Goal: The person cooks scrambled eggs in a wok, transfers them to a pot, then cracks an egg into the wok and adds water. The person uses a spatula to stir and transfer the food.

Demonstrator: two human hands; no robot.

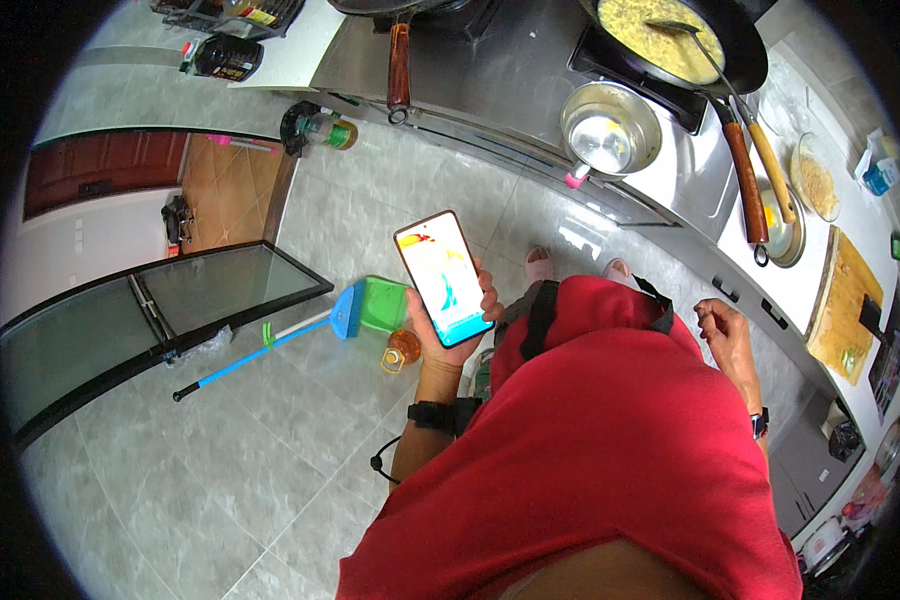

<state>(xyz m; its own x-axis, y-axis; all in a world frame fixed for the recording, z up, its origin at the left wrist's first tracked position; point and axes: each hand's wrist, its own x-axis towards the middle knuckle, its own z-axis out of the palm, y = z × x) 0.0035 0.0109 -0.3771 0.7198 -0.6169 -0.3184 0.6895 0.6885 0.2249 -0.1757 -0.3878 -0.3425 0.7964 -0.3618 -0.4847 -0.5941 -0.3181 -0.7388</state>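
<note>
My left hand (450,330) holds a smartphone (444,277) with its lit screen facing up, at the centre of the head view. My right hand (724,330) hangs beside my red top, its fingers curled and nothing plainly seen in them. A wok (746,56) with yellow food that looks like egg stands on the stove, a spatula (757,139) lying across it. Nearer the counter's front edge is a steel saucepan (649,142) with a little residue inside. Another pan's wooden handle (399,67) juts out over the stove's edge.
At the right, the counter bears a glass bowl (817,176), a metal bowl (787,240) and a wooden cutting board (844,307). On the floor are a green dustpan (382,300), a blue broom (345,309) and an oil bottle (403,346). A glass door (217,285) stands at the left.
</note>
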